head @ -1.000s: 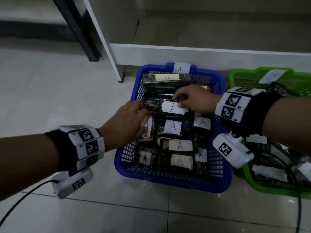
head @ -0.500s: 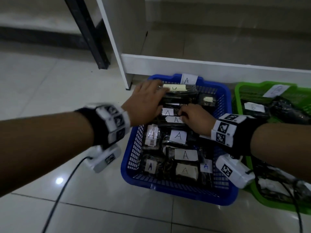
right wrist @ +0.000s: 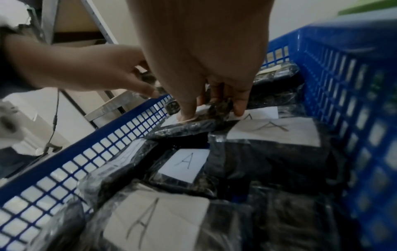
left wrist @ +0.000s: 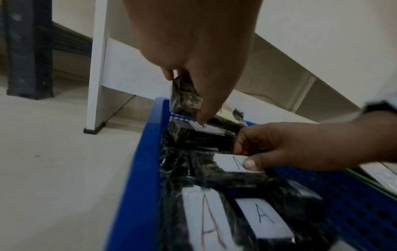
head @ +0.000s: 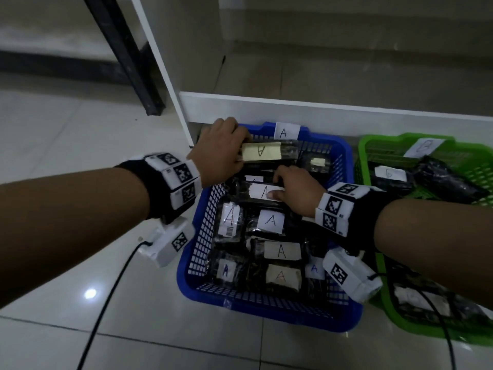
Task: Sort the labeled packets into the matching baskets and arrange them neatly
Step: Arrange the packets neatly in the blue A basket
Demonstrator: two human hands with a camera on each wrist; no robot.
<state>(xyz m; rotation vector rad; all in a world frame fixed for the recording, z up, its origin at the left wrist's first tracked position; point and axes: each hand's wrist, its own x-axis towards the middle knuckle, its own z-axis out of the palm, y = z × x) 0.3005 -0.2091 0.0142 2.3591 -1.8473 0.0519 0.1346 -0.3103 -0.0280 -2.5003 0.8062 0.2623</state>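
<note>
Glossy pale floor tiles (head: pixel 80 145); white shelf frame (head: pixel 293 113) just behind blue basket (head: pixel 266 313). Green basket (head: pixel 378 148) beside blue basket, right. Left hand (head: pixel 218 156) at blue basket's far left corner, fingers gripping yellow-labelled packet (head: pixel 269 152) end. Right hand (head: pixel 296 193) mid-basket, thumb and fingers pinching white-labelled packet (head: pixel 256 192).

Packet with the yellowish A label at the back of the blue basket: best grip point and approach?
Take the yellow-labelled packet by its short left end, from the left, thumb and fingers across its thickness. It lies long side along the blue basket's back wall, with packets crowding the near side; only that end is open. The left hand already holds it there.
</note>
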